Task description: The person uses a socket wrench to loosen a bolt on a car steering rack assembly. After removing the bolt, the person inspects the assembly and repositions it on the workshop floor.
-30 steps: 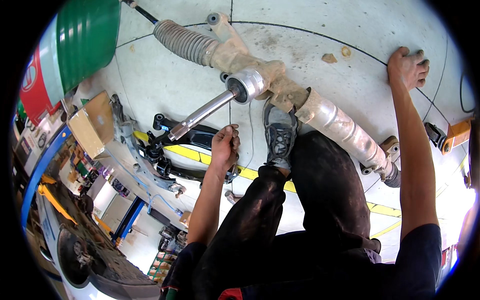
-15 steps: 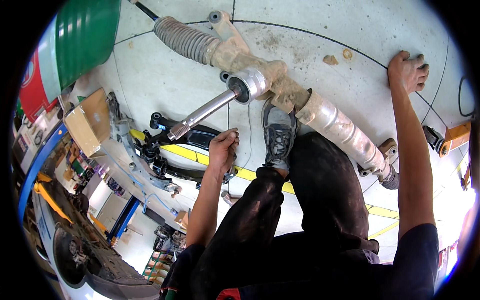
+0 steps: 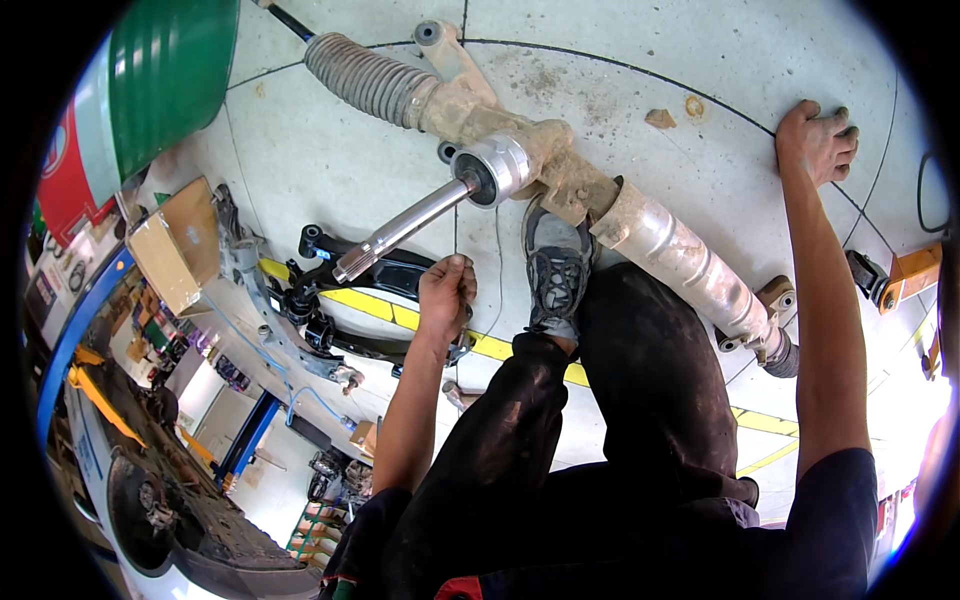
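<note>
A dirty steering rack [image 3: 560, 185] lies slantwise in front of me, with a ribbed rubber boot [image 3: 365, 80] toward its far left end. From its middle a bright metal shaft [image 3: 410, 228] with a splined tip sticks out toward me on the left. My left hand [image 3: 447, 295] is closed beside that shaft, apart from it, thumb against the curled fingers. Whatever it may hold is hidden. My right hand [image 3: 818, 143] rests on the floor at the far right, fingers apart and slightly bent, touching no part of the rack.
Black control arms [image 3: 370, 275] lie on the floor left of my shoe [image 3: 558, 270], by a yellow line. An open cardboard box [image 3: 175, 250] and a green drum [image 3: 170, 80] stand farther left. An orange metal piece [image 3: 912, 275] sits at the right. A small stone [image 3: 660, 119] lies beyond the rack.
The fingers of my left hand have shifted slightly, with the thumb a little higher. My right hand stays on the floor, and the rack lies as before.
</note>
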`<state>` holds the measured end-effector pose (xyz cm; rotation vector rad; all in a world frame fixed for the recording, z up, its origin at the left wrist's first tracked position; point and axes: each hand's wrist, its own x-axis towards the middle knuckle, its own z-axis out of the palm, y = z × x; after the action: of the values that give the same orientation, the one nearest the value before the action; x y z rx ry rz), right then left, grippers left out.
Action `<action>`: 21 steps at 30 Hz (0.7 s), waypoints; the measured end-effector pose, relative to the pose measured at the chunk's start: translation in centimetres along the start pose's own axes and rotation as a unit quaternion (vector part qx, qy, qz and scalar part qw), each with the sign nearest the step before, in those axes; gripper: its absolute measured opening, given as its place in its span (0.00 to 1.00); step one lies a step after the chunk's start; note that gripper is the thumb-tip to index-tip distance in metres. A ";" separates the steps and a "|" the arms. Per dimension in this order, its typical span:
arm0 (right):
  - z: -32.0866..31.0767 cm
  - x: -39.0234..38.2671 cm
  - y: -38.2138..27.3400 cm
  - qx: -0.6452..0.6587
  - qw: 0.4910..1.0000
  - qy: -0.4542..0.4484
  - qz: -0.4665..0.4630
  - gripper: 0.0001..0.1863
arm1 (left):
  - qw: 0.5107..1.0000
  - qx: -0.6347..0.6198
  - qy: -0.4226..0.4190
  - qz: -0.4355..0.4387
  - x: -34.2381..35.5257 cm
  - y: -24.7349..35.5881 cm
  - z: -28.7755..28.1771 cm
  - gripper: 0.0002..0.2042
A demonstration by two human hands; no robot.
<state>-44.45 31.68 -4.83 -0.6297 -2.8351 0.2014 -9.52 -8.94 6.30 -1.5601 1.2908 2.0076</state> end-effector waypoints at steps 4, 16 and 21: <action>-0.1 0.0 0.0 -0.003 1.000 0.001 0.000 0.34 | 0.997 0.060 0.056 -0.006 0.0 0.5 1.4 0.10; -0.3 0.0 0.0 -0.006 1.000 -0.014 0.009 0.34 | 0.989 0.123 0.076 0.033 0.0 1.1 1.6 0.10; 0.0 0.0 -0.1 -0.004 1.000 -0.004 0.011 0.33 | 0.952 0.278 0.098 0.090 1.0 2.3 0.1 0.08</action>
<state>-44.54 31.59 -4.80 -0.6634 -2.8395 0.1983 -11.55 -10.48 6.50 -1.4199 1.9259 1.4080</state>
